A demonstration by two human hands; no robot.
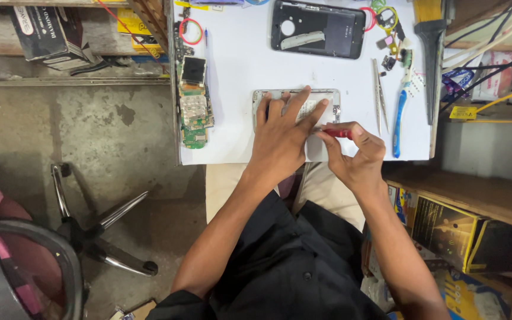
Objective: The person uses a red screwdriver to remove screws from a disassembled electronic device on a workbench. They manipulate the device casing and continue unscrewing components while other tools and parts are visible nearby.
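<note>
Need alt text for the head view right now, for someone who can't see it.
Seen from above, the left hand presses flat on a pale phone frame on a white table, while the right hand pinches a red-handled tool against it. Nearby lie a green circuit board, a dark phone shell, tweezers and a blue toothbrush.
</note>
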